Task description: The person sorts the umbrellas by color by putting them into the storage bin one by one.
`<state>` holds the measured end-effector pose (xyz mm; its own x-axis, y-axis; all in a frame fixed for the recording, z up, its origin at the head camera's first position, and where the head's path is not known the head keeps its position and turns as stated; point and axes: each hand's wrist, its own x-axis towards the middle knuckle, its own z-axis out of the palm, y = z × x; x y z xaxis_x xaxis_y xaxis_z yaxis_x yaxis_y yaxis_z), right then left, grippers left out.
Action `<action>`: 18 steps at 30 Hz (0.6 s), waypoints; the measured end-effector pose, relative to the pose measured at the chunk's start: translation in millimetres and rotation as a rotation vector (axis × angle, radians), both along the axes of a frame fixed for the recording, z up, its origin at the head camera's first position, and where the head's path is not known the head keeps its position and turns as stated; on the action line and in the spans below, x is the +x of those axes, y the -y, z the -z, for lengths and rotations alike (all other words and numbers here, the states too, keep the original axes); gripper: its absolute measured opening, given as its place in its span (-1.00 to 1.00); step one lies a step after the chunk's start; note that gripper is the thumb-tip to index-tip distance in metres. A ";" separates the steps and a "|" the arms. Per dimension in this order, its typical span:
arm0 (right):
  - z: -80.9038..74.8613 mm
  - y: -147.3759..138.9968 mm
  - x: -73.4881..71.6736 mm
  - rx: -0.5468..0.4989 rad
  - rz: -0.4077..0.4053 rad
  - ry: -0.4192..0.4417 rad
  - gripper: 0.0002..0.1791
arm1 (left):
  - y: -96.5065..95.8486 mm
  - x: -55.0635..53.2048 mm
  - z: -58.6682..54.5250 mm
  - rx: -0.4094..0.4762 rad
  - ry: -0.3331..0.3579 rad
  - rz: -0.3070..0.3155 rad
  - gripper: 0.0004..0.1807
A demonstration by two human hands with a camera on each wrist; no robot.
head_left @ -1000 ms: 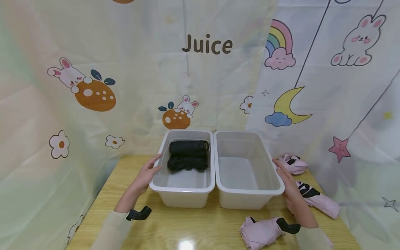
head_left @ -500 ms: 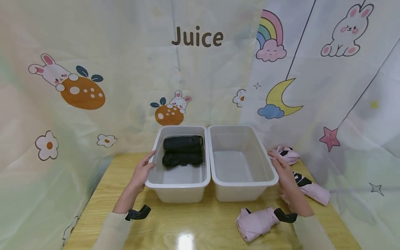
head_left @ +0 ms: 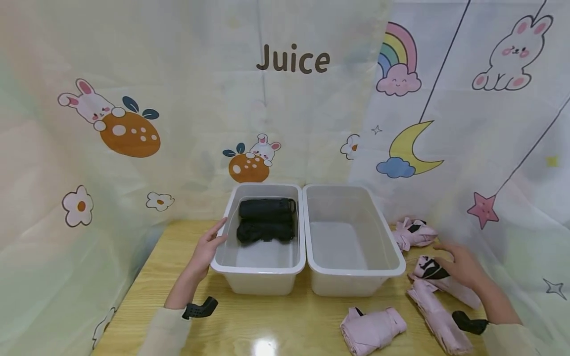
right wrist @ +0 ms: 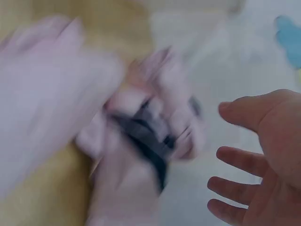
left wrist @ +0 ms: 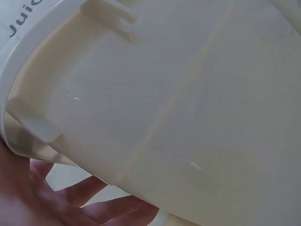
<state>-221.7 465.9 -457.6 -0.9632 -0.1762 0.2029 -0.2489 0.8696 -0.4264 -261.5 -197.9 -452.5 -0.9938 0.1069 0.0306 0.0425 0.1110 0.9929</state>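
Observation:
Two off-white plastic bins stand side by side, the left bin (head_left: 262, 284) and the right bin (head_left: 347, 287). Inside the left one lie two black rolled bundles (head_left: 267, 210); the right one shows a bare floor. My left hand (head_left: 207, 249) rests against the left bin's outer left side, fingers extended; in the left wrist view the hand (left wrist: 80, 202) is beside the bin's wall. My right hand (head_left: 463, 267) reaches over a rolled pink bundle with black markings (head_left: 456, 287). In the right wrist view its thumb and fingers (right wrist: 235, 190) are spread, apart from the blurred pink cloth (right wrist: 136, 188).
More pink rolled bundles lie right of the bins: one at the back (head_left: 414, 233), one slanting (head_left: 438, 316), and one in front (head_left: 371, 329). All stand on a wooden table (head_left: 213, 331) before a printed cloth backdrop (head_left: 311, 113).
My right hand has left the right bin's outer side and moved right, over the pink bundles. My left hand stays at the left bin. The head view has shifted slightly.

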 end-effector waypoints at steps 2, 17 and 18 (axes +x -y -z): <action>12.6 -15.0 3.9 0.059 -0.032 -0.004 -0.60 | -2.6 -0.7 1.2 -0.010 0.000 -0.005 -0.39; 63.3 -44.9 3.5 0.253 -0.052 0.008 -0.19 | -2.3 -1.3 -5.0 -0.009 0.034 0.050 -0.36; 63.8 -43.9 3.4 0.274 -0.052 0.014 -0.17 | -2.0 -0.4 -5.4 -0.010 0.038 0.054 -0.36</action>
